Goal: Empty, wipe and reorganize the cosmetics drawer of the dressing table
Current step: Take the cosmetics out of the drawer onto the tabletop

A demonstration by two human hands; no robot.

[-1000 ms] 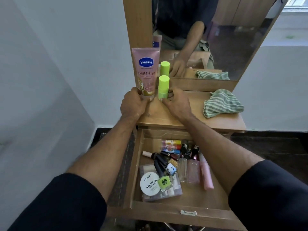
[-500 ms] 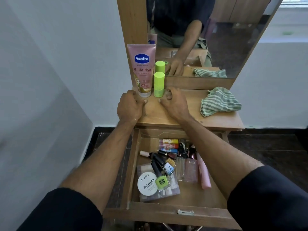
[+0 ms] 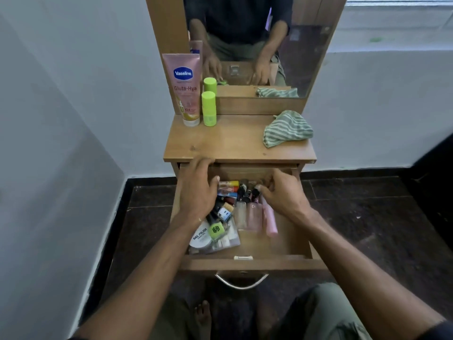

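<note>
Head view, only one there is. Drawer [image 3: 247, 263] pulled out toward the person, still mostly full. Both hands down inside it.

Left hand [image 3: 199, 190] hovers over the rear-left corner, fingers loosely bent, thumb near the small tubes [image 3: 228, 186] lying crosswise at the back; no object visibly in its grip, though what's under the palm is hidden. Right hand [image 3: 282, 192] sits at rear-right, fingertips curled in just beside the dark-capped bottles [image 3: 247, 192]; can't tell if it's got one pinched or is only touching.

Key relation: those bottles lie w/ long axes running front-to-back, caps toward the right hand's fingertips, so right is nearer for them; the crosswise tubes sit just right of the left thumb. Pink tube [image 3: 269, 219] lies lengthwise below the right wrist. Nail polish tub [image 3: 202, 238] and clear pouch sit front-left, nearer the left forearm.

On the counter [image 3: 235, 143]: Vaseline tube [image 3: 187, 89] & green bottle [image 3: 208, 109] upright at back-left, striped cloth [image 3: 286, 128] at right. Emptying looks barely begun, wiping not yet started.
</note>
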